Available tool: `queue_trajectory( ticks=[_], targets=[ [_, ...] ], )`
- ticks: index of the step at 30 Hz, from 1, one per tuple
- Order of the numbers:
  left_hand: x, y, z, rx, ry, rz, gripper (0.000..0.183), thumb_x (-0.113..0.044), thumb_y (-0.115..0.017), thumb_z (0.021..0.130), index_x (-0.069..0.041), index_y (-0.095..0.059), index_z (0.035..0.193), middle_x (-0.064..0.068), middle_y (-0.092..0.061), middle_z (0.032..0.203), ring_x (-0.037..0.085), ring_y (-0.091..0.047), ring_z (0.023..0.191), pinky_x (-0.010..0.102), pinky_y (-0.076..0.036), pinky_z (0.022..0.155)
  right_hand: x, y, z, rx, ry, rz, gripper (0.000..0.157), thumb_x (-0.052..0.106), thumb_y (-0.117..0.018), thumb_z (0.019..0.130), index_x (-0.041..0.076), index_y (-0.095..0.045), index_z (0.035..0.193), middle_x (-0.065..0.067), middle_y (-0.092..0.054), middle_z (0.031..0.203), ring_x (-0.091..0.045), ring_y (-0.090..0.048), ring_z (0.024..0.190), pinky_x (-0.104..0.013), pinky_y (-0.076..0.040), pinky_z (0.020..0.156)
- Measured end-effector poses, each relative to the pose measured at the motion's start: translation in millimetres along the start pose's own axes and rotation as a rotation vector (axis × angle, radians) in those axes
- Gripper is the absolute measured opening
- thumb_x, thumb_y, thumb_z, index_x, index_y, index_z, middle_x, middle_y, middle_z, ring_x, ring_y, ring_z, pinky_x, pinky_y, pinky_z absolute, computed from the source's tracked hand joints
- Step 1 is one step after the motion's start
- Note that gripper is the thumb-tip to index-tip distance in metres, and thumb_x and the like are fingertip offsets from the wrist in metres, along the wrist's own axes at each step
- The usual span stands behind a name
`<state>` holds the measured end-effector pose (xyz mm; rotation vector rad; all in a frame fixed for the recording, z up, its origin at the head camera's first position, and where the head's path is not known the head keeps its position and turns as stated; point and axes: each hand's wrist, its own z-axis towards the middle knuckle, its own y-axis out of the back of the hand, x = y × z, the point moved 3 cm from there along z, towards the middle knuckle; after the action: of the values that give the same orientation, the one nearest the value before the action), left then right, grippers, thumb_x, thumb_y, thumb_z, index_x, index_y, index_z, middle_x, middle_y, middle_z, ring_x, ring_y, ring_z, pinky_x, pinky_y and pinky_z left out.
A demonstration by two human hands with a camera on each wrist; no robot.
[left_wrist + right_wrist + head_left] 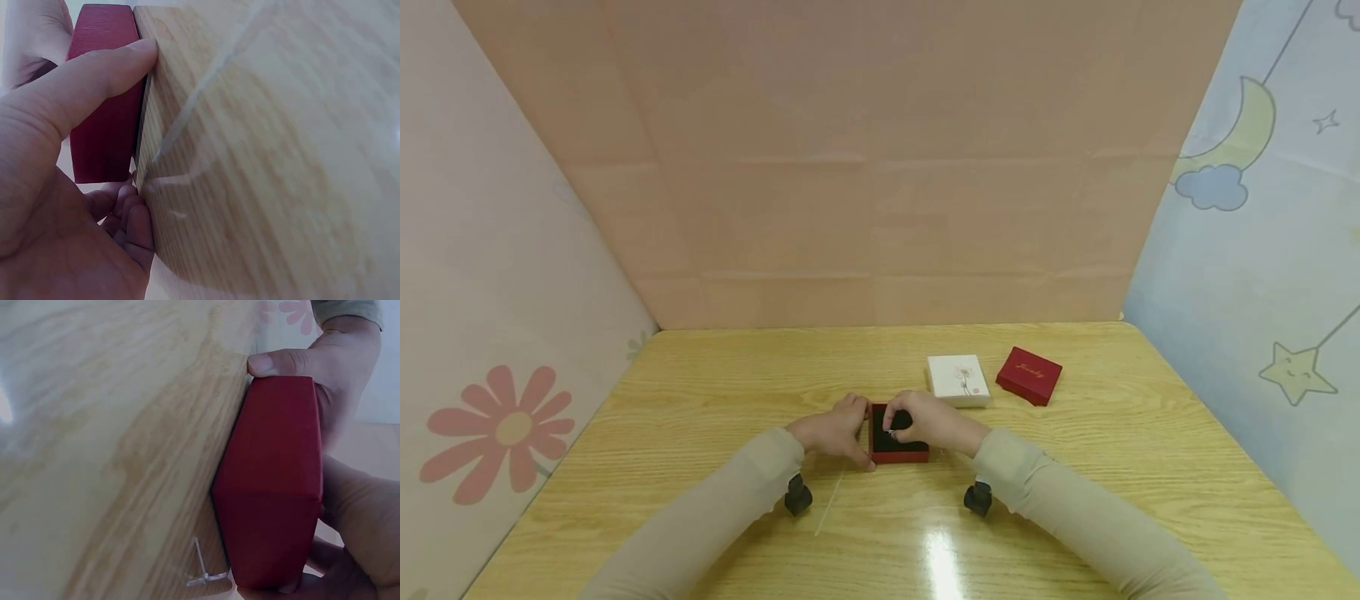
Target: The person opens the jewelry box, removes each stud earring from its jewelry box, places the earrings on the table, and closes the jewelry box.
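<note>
A small red box base (900, 457) with a black insert (883, 442) sits on the table between both hands. My left hand (835, 429) holds its left side, the thumb against the front face (106, 125) and the fingers at the rear corner. Over the black insert, my right hand (928, 418) pinches a small silver piece of jewellery (891, 432) between thumb and index finger. In the right wrist view a silver piece with a thin post (205, 575) lies on the table beside the box's right front corner. The box hides my right fingertips in that view.
Behind the right hand stands a white box (955, 379) with a flower print. Right of it lies a red lid (1030, 375) with gold lettering. A thin pale strip (830, 504) lies on the wooden table (737, 375) near the left wrist. Walls border the table's back and sides.
</note>
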<state>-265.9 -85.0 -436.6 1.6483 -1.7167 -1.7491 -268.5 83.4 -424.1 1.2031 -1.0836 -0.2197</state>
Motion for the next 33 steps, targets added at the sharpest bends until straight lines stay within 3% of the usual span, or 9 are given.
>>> queue_trajectory(
  ticks=[9, 33],
  targets=[
    [0.6, 0.3, -0.4, -0.007, -0.007, 0.001, 0.079, -0.033, -0.086, 0.071, -0.001, -0.041, 0.127, 0.01, -0.042, 0.121, 0.024, -0.042, 0.113, 0.042, -0.04, 0.099, 1.6, 0.1, 2.3, 0.013, -0.033, 0.001, 0.017, 0.004, -0.074, 0.083, 0.019, -0.066, 0.087, -0.004, -0.064, 0.112, -0.019, -0.058, 0.103, -0.039, -0.05, 0.088],
    [-1.7, 0.2, -1.1, -0.003, -0.007, -0.001, 0.079, -0.033, -0.085, 0.071, -0.001, -0.041, 0.128, 0.01, -0.041, 0.121, 0.025, -0.042, 0.114, 0.044, -0.04, 0.099, 3.1, -0.2, 1.5, -0.003, -0.036, -0.019, 0.017, 0.002, -0.075, 0.081, 0.016, -0.066, 0.084, -0.002, -0.067, 0.101, -0.013, -0.054, 0.087, -0.032, -0.05, 0.076]
  ],
)
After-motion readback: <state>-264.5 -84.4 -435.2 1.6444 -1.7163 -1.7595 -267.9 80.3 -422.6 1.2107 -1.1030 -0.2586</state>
